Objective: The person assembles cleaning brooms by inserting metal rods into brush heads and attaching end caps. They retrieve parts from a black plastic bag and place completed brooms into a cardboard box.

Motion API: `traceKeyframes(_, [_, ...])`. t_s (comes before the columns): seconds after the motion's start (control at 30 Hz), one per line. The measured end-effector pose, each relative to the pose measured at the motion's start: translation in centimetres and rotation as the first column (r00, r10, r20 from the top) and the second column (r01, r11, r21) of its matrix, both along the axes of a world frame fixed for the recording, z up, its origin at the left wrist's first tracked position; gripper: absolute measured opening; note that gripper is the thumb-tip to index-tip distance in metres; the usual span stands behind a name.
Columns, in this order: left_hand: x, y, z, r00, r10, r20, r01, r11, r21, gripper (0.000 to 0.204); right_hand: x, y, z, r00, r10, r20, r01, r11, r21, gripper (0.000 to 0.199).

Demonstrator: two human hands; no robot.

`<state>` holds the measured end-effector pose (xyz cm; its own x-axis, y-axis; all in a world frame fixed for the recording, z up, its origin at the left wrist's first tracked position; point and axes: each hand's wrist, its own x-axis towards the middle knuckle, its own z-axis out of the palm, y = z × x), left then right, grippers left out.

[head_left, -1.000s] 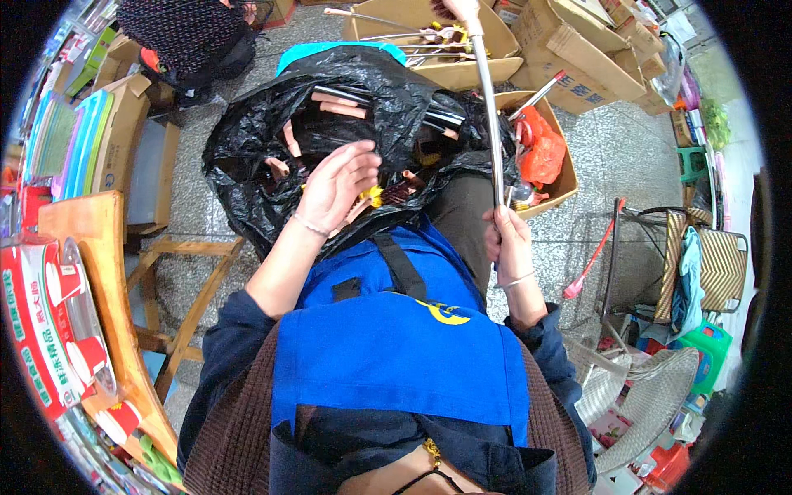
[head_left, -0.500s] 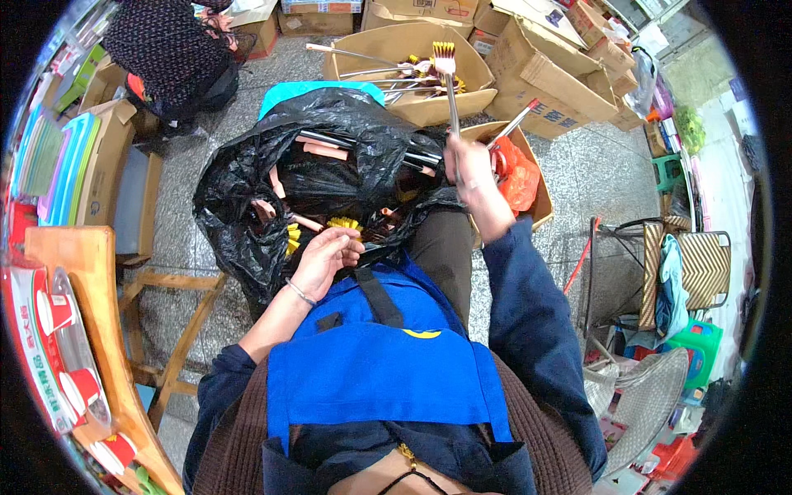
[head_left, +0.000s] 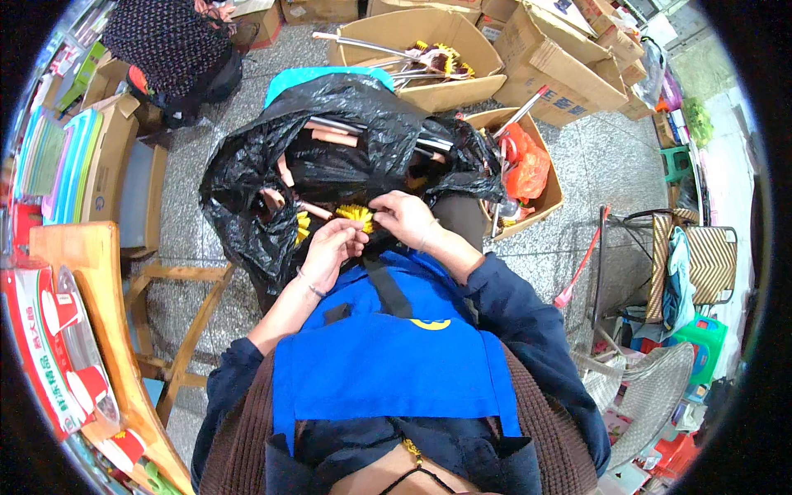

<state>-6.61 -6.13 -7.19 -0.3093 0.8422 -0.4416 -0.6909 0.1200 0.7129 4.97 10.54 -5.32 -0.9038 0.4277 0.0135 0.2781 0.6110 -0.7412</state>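
A black plastic bag (head_left: 247, 177) lies spread in front of me, with pink-ended metal handles and a brush with yellow bristles (head_left: 355, 216) in its opening. My left hand (head_left: 330, 252) is closed in a pinch just below that brush; what its fingertips hold, if anything, is hidden. My right hand (head_left: 406, 219) has its fingers curled at the right edge of the bristles, seemingly touching them. Whether it grips the brush I cannot make out. Left of the brush, more yellow bristles (head_left: 303, 225) show.
Beyond the bag, a cardboard box (head_left: 452, 97) holds several brushes with metal handles. An open box with an orange-red bag (head_left: 528, 169) stands to the right. A wooden stool (head_left: 186, 330) is at left, a chair (head_left: 714, 266) at right, and a person (head_left: 169, 49) far left.
My right hand came down from the far box to the bag, beside my left hand. The brush it held upright is out of it; brush heads lie in the far box.
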Motion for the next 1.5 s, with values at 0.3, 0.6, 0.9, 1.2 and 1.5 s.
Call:
traceKeyframes(0.3, [0.1, -0.2, 0.9, 0.996, 0.034, -0.082, -0.036, 0.999, -0.029, 0.016, 5.9, 1.7, -1.4, 0.970, -0.242, -0.030, 0.244, 0.966, 0.084, 0.015])
traceKeyframes(0.6, [-2.2, 0.2, 1.2, 0.893, 0.138, -0.429, -0.176, 0.983, -0.051, 0.012, 4.0, 0.0, -1.4, 0.997, -0.023, 0.074, -0.012, 0.896, 0.444, 0.034])
traceKeyframes(0.9, [-0.8, 2.1, -0.6, 0.145, -0.517, -0.844, 0.106, 0.856, -0.506, 0.021, 4.8, -1.1, -4.3, 0.974, 0.150, 0.169, -0.217, 0.827, 0.519, 0.022])
traceKeyframes(1.2, [0.6, 7.0, -3.0, -0.031, -0.363, -0.931, 0.329, 0.876, -0.353, 0.041, 5.5, -2.4, -0.6, 0.957, 0.287, 0.047, -0.275, 0.843, 0.463, 0.011])
traceKeyframes(1.5, [1.4, 10.1, -6.2, -0.002, -0.579, -0.816, 0.309, 0.775, -0.551, 0.059, 5.6, -3.0, 1.8, 0.949, 0.316, -0.004, -0.278, 0.842, 0.463, 0.009])
